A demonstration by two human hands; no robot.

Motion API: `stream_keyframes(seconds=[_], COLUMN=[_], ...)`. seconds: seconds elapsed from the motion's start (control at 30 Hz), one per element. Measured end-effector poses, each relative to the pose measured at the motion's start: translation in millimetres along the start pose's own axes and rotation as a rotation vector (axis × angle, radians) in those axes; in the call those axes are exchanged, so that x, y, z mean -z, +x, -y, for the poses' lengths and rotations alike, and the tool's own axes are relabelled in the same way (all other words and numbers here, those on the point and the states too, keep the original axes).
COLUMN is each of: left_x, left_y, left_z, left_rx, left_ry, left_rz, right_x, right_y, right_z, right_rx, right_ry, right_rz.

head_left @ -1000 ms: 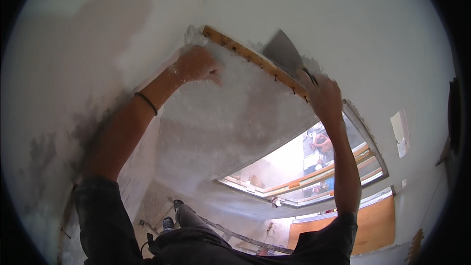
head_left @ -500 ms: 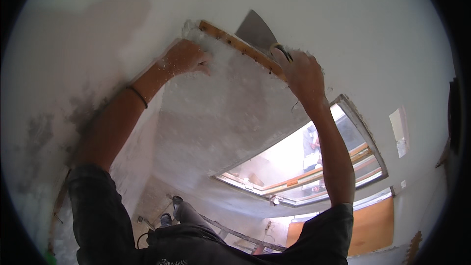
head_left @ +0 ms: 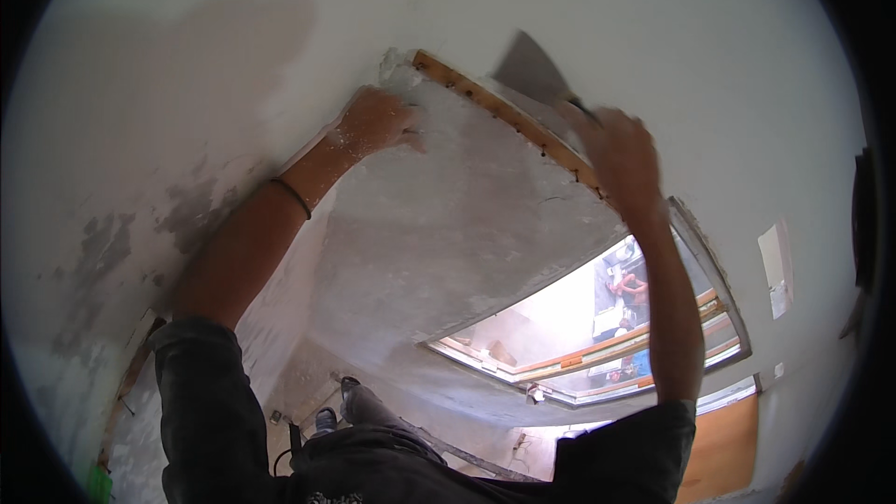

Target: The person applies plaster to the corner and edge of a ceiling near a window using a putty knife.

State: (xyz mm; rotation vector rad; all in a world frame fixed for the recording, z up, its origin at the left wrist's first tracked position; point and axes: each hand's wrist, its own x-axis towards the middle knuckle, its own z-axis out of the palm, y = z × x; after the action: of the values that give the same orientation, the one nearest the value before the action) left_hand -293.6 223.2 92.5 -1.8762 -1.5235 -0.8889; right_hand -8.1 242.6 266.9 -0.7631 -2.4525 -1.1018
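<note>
My right hand is closed round the handle of a broad putty knife. Its grey blade fans out up and to the left, beside the upper side of a wooden strip along the plaster edge. Blade and hand are slightly smeared by motion; whether the blade touches the surface I cannot tell. Small dark nails or screws dot the strip. My left hand, specked with white, is near the strip's left end, apart from it. Its fingers curl loosely with a gap between them, and nothing shows in them.
A framed window opening lies below my right forearm. An orange-brown panel stands at lower right. Dark patches mark the left wall, and a pale patch is at right. A rail runs by my legs.
The view has shifted, so the strip and window sit farther right and lower. My right hand keeps the putty knife beside the strip. My left hand remains near the strip's left end.
</note>
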Motion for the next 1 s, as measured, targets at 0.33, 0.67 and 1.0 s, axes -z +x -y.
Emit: stream_keyframes(seconds=[0.33, 0.67, 1.0], left_x=[19.0, 3.9, -4.7], left_y=[16.7, 17.9, 4.7], left_z=[-14.4, -5.1, 12.2], left_rx=[0.251, -0.012, 0.028], left_ry=[0.079, -0.044, -0.101], left_rz=[0.292, -0.051, -0.145], right_x=[-17.0, -43.3, -26.1], right_y=[29.0, 22.3, 42.6], right_z=[22.1, 9.1, 9.5], right_rx=[-0.332, -0.183, -0.114], right_ry=[0.269, 0.151, 0.337], right_rz=[0.120, -0.067, -0.024])
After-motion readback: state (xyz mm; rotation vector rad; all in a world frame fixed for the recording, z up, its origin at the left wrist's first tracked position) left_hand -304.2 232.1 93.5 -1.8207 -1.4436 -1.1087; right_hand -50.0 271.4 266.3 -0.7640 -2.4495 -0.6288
